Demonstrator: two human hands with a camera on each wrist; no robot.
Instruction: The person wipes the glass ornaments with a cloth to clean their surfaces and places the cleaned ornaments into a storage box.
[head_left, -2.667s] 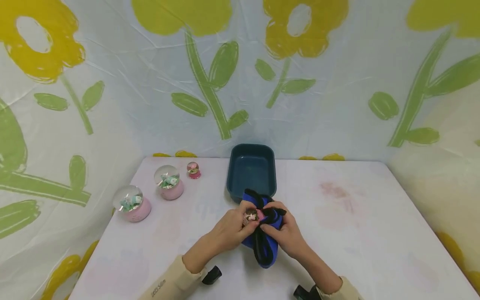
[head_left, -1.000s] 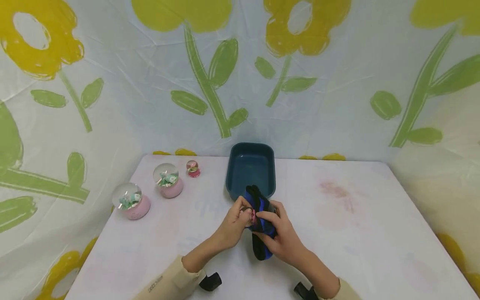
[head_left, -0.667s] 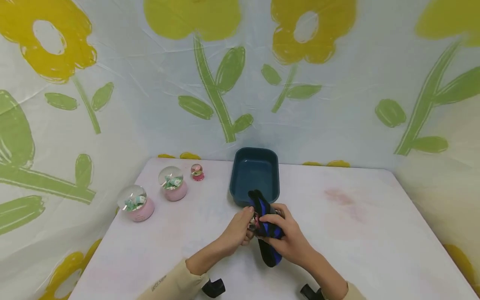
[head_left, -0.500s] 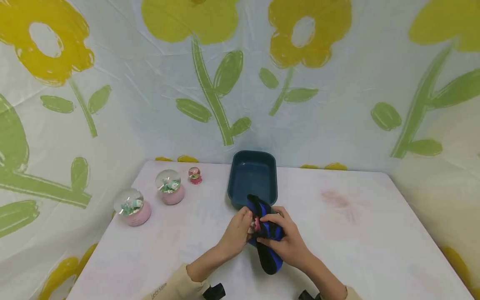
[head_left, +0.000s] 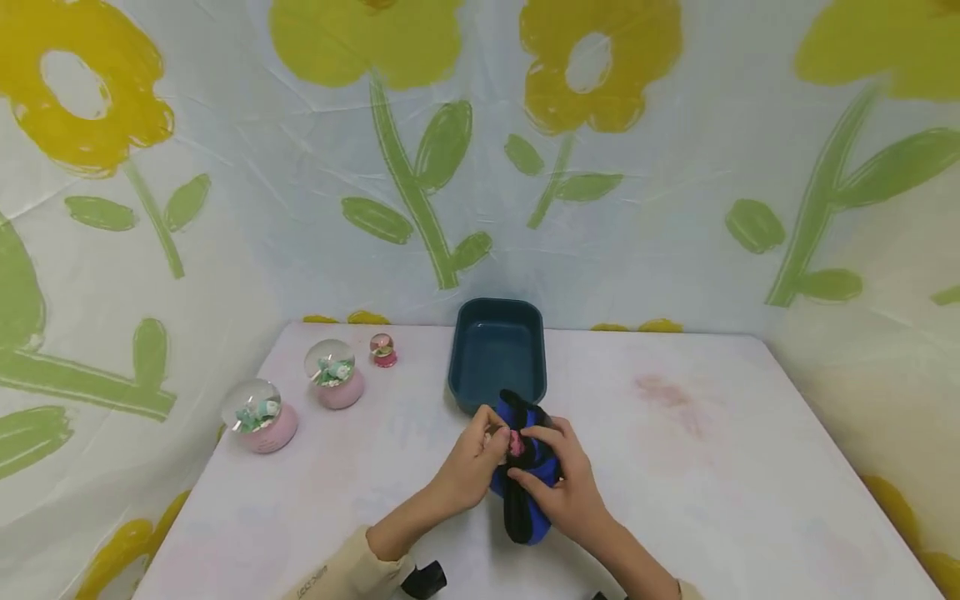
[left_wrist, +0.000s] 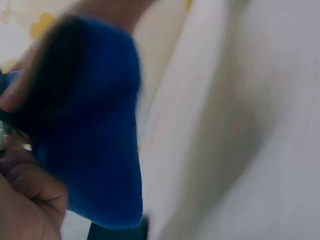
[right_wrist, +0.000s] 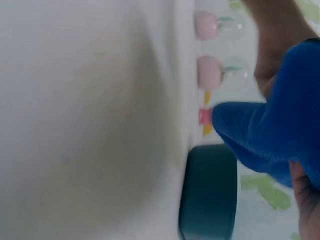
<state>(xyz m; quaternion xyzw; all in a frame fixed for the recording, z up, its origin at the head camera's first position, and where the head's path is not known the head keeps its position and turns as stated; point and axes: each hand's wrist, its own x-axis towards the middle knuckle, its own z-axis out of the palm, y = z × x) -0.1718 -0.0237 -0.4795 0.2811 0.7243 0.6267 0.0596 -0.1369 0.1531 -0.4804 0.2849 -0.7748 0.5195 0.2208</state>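
Observation:
In the head view my left hand (head_left: 467, 468) pinches a small snow globe (head_left: 516, 443), its pink base showing between the fingers and the dome largely covered by them. My right hand (head_left: 567, 479) grips a blue and black cloth (head_left: 517, 510), bunched around the base side of the globe, with thumb and index finger close to the pink part. One end of the cloth hangs down toward me. The left wrist view shows the blue cloth (left_wrist: 100, 140) draped beside the curled fingers (left_wrist: 37, 185). In the right wrist view the blue cloth (right_wrist: 280, 130) covers most of the globe's area.
A dark teal tub (head_left: 498, 350) stands right behind my hands. Two larger snow globes on pink bases, a front one (head_left: 262, 415) and a rear one (head_left: 335, 373), stand at left, with a tiny pink one (head_left: 383, 350) farther back. A flowered sheet (head_left: 645, 250) backs the table.
My left hand has shifted its grip several times and turned the snow globe, whose dome showed plainly at first. My right hand has bunched the cloth closer round it. The standing globes and tub stay put.

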